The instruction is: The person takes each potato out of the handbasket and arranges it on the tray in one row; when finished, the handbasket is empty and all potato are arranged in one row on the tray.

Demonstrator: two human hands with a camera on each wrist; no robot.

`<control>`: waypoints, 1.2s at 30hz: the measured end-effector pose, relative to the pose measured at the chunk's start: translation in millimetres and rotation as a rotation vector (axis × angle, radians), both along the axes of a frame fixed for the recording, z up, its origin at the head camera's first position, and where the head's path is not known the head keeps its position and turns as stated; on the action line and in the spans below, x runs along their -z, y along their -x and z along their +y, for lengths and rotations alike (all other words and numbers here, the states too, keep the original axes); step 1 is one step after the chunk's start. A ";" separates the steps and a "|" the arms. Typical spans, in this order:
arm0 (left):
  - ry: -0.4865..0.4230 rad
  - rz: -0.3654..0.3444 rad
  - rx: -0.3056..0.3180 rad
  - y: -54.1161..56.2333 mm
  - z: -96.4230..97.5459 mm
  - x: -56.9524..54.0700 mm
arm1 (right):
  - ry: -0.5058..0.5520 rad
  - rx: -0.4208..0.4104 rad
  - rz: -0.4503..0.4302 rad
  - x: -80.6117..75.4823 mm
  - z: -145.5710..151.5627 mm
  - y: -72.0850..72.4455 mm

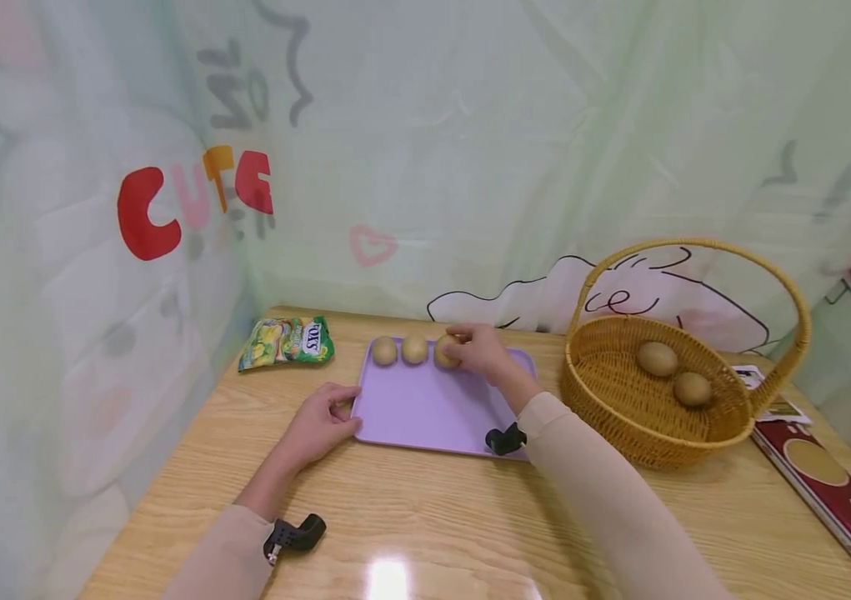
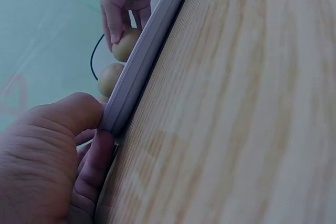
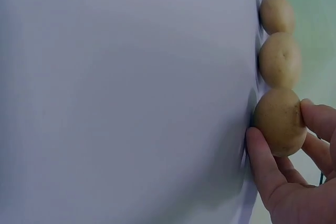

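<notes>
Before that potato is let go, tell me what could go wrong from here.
1. The potato in the right hand is rounded and close beside the middle potato, so on release it might roll or nudge the row.
2. The left hand pinches the edge of the tray; a tug there could set the potatoes rolling.
3. In the head view, the right sleeve passes near the basket, so withdrawing the arm might bump it.

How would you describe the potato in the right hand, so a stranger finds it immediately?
On the wooden table lies a purple tray. Three potatoes line its far edge. Yours is the rightmost, the only one the right hand grips.
</notes>
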State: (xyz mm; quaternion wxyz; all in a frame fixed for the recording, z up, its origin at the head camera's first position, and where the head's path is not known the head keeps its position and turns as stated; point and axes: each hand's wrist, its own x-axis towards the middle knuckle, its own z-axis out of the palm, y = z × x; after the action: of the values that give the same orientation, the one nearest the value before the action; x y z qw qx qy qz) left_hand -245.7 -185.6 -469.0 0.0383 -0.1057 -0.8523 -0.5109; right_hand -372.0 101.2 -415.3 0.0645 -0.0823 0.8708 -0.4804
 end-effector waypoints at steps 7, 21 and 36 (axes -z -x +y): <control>0.007 0.000 -0.006 -0.5 1.0 -0.3 | -0.058 0.009 0.070 -0.9 -8.5 -2.8; 0.020 0.006 -0.012 0.3 1.2 2.6 | -0.068 0.006 0.085 -0.4 3.2 -7.5; 0.020 0.005 -0.004 -1.1 1.7 1.4 | -0.084 -0.036 0.151 -35.1 32.3 -35.1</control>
State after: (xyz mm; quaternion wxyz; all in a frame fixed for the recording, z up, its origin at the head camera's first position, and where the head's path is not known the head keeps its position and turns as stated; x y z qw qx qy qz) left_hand -244.5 -183.9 -470.4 0.0406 -0.1055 -0.8575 -0.5019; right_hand -336.9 133.5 -380.2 0.0106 -0.1311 0.8909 -0.4348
